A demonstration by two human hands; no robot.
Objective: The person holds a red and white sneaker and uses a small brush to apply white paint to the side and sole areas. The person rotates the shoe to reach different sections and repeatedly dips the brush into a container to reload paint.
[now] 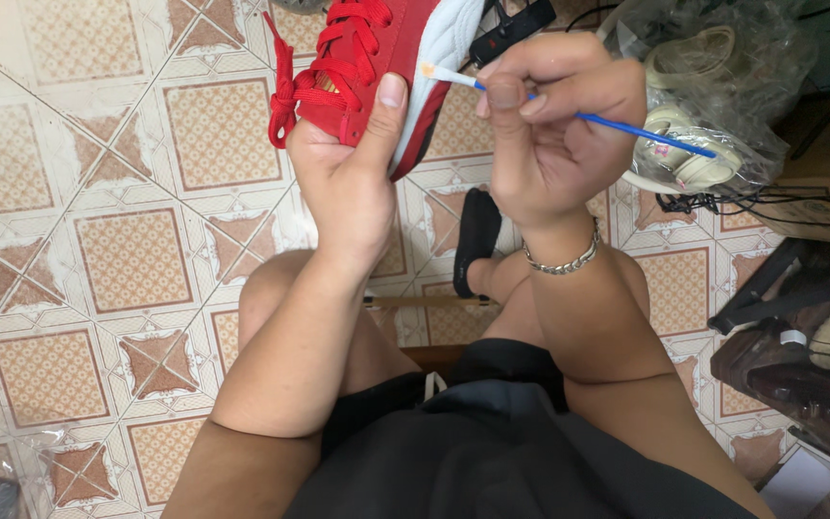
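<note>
My left hand [348,178] grips a red sneaker [372,58] with red laces and a white sole, held up sideways above my knees. My thumb presses on the red upper near the sole edge. My right hand [549,125] pinches a thin blue-handled brush [626,127]. The brush's white, glue-tinted tip touches the white sole [449,34] of the sneaker. A silver chain bracelet [561,261] circles my right wrist.
Patterned tan and white floor tiles [127,259] lie below. A clear plastic bag holding pale shoes [694,106] sits at the upper right. Dark bags and cables [799,327] crowd the right edge. My foot in a black sock [477,235] rests on the floor.
</note>
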